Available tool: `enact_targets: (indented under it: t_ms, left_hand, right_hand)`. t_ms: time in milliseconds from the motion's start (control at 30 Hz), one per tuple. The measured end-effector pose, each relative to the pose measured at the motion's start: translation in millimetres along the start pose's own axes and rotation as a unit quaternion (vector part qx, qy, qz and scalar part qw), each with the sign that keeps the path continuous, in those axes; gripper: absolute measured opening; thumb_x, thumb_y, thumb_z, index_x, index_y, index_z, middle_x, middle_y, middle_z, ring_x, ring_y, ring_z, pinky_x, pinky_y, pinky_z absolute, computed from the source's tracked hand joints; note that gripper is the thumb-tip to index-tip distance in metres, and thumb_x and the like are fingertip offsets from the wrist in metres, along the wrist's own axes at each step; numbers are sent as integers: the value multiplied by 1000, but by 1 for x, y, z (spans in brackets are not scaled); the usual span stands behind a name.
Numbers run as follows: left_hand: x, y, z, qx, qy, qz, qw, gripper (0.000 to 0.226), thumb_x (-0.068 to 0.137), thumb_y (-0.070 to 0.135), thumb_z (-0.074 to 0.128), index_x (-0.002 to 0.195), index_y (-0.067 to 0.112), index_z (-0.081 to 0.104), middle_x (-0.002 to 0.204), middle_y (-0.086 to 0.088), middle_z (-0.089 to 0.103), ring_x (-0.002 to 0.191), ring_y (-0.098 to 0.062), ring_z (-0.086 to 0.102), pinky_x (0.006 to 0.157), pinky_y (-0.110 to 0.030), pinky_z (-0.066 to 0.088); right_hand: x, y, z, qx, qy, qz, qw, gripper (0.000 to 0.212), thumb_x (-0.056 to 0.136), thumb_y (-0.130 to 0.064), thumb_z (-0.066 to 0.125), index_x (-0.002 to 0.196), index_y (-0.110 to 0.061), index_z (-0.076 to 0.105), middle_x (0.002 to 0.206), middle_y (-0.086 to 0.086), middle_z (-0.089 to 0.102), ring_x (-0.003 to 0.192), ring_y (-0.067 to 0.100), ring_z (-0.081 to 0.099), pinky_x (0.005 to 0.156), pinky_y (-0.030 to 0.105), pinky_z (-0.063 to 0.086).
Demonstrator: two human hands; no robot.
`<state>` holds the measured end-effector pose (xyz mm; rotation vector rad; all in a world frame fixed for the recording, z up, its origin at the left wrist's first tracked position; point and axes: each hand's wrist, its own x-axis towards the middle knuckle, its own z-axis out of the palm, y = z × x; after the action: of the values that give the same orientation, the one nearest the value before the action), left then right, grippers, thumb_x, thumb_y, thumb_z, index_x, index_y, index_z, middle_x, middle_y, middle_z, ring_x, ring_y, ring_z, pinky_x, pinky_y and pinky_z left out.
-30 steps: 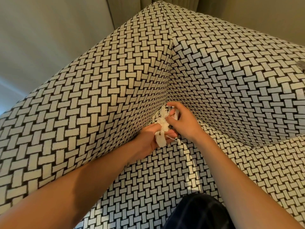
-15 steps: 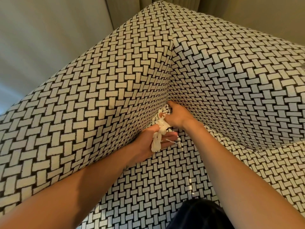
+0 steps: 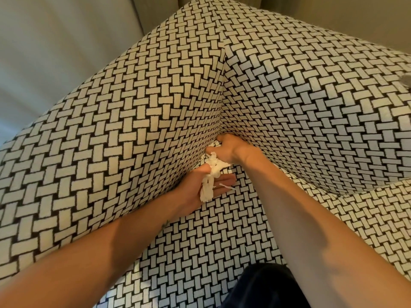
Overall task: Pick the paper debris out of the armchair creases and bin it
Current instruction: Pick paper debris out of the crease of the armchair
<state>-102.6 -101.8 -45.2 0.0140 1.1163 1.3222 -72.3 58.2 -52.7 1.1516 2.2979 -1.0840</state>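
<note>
The armchair [image 3: 111, 152] is covered in black-and-white basket-weave fabric. My left hand [image 3: 200, 192] lies palm up on the seat near the inner corner, its thumb pinning a wad of white shredded paper debris [image 3: 211, 174] against the palm. A thin strand of paper sticks out over the fingers. My right hand [image 3: 231, 147] is pushed into the corner crease where arm, backrest and seat meet. Its fingertips are hidden in the crease, and its thumb lies beside the top of the wad.
The chair's arm rises on the left and the backrest [image 3: 311, 107] on the right, above the seat cushion [image 3: 200, 252]. A pale wall [image 3: 55, 52] lies beyond the arm. Dark clothing [image 3: 262, 287] shows at the bottom edge. No bin is in view.
My right hand has left the wad and pushed deeper into the corner crease. My left hand has kept hold of the paper and its fingers have straightened.
</note>
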Motion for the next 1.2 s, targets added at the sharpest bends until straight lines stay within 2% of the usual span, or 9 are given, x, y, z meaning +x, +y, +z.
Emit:
enact_targets:
  t_ms: [100,300,500,567,733,933,1033,1100,1200]
  left_hand:
    - [0,0,1,1,-1,2,1000,39,104,18,29,134,6,51,106,-23,75,99,-31,74,85,-35,61]
    - [1,0,-1,-1,-4,4,1000,45,107,21,27,145,3,41,106,-24,74,97,-31,74,79,-34,62]
    - [0,0,0,6,-4,5,1000,41,106,21,29,137,4,49,104,-23,75,94,-29,75,81,-34,62]
    - [0,0,0,9,-3,5,1000,40,106,22,29,134,4,51,105,-23,75,94,-29,75,81,-33,62]
    - [-2,0,1,-7,9,1,1000,38,103,17,31,130,-1,50,101,-25,74,90,-31,75,82,-36,63]
    - [1,0,-3,-21,18,5,1000,45,99,23,34,125,-4,58,96,-25,74,92,-34,74,82,-40,62]
    - [2,-1,-6,-25,15,13,999,48,96,24,32,120,-6,61,94,-26,73,88,-35,73,78,-41,61]
    - [3,-1,-6,-28,21,28,999,46,94,23,33,115,-2,65,99,-26,72,88,-36,72,77,-43,61]
    - [3,-2,-7,-37,29,33,998,48,95,29,35,126,5,64,115,-24,72,94,-34,73,82,-47,60]
  right_hand:
    - [-1,1,-2,29,-10,-2,1000,74,95,-48,60,158,-20,32,159,8,40,143,30,42,119,40,34]
    - [5,6,3,67,-13,-9,998,59,94,-37,64,149,-21,49,145,6,57,124,26,59,109,39,47]
    - [4,13,14,75,60,-37,995,30,90,-39,65,119,-33,71,95,-3,70,79,17,64,86,31,53]
    - [2,15,15,79,70,-48,993,24,90,-40,65,113,-34,71,93,-6,71,75,15,63,84,32,53]
    - [-8,21,16,138,75,-83,984,9,89,-39,67,96,-36,73,128,-12,61,112,15,60,102,40,49]
    - [-25,17,15,169,78,-80,979,21,67,-45,61,84,-40,73,122,-14,57,116,18,58,103,50,47]
    - [-42,19,19,206,92,-91,970,11,77,-41,67,84,-39,74,157,-11,40,147,22,34,120,54,26]
    - [-56,24,24,206,93,-127,966,8,88,-33,68,88,-39,73,163,-14,32,154,15,14,125,52,6]
    - [-71,34,37,177,82,-174,965,12,96,-32,64,98,-40,73,161,-17,33,155,6,3,125,43,-11]
